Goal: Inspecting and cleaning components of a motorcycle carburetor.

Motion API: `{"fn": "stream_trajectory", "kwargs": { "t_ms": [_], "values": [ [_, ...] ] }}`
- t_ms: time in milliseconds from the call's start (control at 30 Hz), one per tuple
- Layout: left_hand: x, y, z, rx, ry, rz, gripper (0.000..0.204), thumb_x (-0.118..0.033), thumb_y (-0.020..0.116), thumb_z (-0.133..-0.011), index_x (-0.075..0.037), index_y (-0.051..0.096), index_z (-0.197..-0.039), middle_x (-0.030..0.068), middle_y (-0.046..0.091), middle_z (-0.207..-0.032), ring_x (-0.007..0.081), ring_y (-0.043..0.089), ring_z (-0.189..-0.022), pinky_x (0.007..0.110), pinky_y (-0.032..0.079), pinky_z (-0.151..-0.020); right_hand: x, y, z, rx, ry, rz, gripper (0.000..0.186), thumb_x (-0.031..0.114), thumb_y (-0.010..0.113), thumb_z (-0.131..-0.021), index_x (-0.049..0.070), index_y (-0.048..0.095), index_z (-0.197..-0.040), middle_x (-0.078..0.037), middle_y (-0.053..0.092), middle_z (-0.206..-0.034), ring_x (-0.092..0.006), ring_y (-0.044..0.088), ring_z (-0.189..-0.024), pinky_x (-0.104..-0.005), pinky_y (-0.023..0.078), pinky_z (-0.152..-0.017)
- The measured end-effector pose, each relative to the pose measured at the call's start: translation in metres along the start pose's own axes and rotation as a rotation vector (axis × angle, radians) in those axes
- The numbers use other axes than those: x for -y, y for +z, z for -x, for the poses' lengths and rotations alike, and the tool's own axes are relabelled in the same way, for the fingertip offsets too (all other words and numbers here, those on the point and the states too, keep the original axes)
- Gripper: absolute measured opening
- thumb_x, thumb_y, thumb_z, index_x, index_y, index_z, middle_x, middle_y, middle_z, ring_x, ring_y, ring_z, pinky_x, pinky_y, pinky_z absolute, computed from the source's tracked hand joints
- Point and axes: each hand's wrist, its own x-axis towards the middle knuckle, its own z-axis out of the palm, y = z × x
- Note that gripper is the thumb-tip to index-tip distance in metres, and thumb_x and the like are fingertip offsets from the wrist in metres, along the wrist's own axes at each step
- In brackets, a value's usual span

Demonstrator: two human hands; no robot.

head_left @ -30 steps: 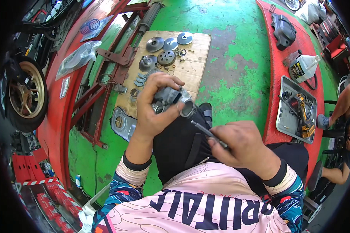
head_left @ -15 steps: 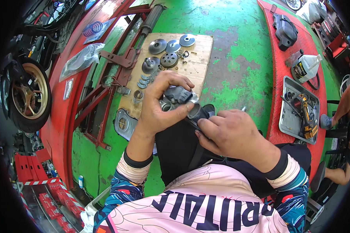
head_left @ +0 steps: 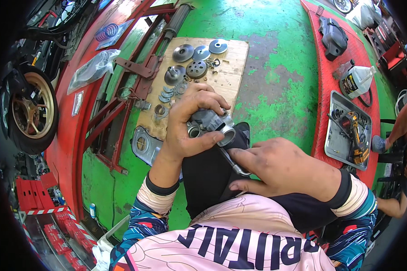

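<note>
My left hand (head_left: 187, 119) is closed round a grey metal throttle body (head_left: 228, 134) with a dark plastic housing (head_left: 208, 121) on it. The round open bore sits just past my thumb tip. My right hand (head_left: 282, 165) is beside it with an L-shaped wrench (head_left: 233, 161) at the fingers. The index finger presses along the wrench, while the thumb lies lower and apart from it. The wrench runs up to the underside of the throttle body, and its bent end points right. Where its tip meets the part is hidden. Both hands are above my black-trousered lap.
Pulleys (head_left: 197, 69), clutch shoes and small parts lie on a wooden board (head_left: 230, 74) ahead. A red lift frame (head_left: 101, 124) stands left. At right, a red platform (head_left: 319, 104) carries a metal tray (head_left: 339, 153) with a power tool, and a white jug (head_left: 357, 81). Another person's arm (head_left: 400, 124) shows far right.
My right hand has moved slightly right and down, its thumb spreading away. The wrench has swung, so its bent end now shows below the fingers. The throttle body's bore is more exposed.
</note>
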Motion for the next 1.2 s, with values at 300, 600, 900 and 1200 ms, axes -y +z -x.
{"fn": "stream_trajectory", "kwargs": {
  "t_ms": [300, 600, 900, 1200],
  "values": [
    [-0.012, 0.007, -0.003, 0.041, 0.079, -0.108, 0.04, -0.024, 0.085, -0.062, -0.008, 0.067, -0.095, 0.0081, 0.073, -0.101, 0.0311, 0.059, -0.102, 0.044, 0.046, -0.094, 0.012, 0.009, 0.005, 0.008, 0.204, -0.171, 0.055, 0.035, 0.072, -0.087, 0.01, 0.048, -0.045, -0.008, 0.039, -0.042, -0.0319, 0.047, -0.039, -0.0439, 0.033, -0.039],
    [-0.023, 0.005, 0.001, 0.008, 0.019, -0.168, 0.039, -0.035, 0.081, -0.07, -0.007, 0.067, -0.095, 0.0128, 0.075, -0.097, 0.033, 0.059, -0.104, 0.044, 0.046, -0.094, 0.011, 0.006, 0.006, -0.065, 0.166, -0.271, 0.044, 0.033, 0.071, -0.085, 0.01, 0.058, -0.05, -0.009, 0.048, -0.045, -0.0318, 0.054, -0.042, -0.0431, 0.039, -0.039],
    [-0.021, -0.006, 0.003, 0.002, -0.104, -0.169, 0.036, -0.028, 0.082, -0.07, -0.008, 0.065, -0.093, 0.0121, 0.071, -0.099, 0.0304, 0.06, -0.098, 0.045, 0.041, -0.099, -0.002, 0.025, -0.005, -0.311, 0.028, -0.107, 0.044, 0.036, 0.073, -0.084, 0.01, 0.055, -0.054, -0.01, 0.053, -0.05, -0.0299, 0.058, -0.047, -0.0427, 0.043, -0.043],
    [-0.03, -0.036, -0.025, 0.075, 0.0, -0.372, 0.038, -0.03, 0.077, -0.073, -0.003, 0.058, -0.092, 0.0161, 0.066, -0.094, 0.0338, 0.052, -0.102, 0.046, 0.042, -0.094, 0.014, 0.03, -0.015, -0.599, -0.066, 0.231, 0.03, 0.028, 0.072, -0.085, 0.013, 0.053, -0.068, 0.001, 0.049, -0.062, -0.0167, 0.056, -0.058, -0.0322, 0.044, -0.054]
  ]
}}
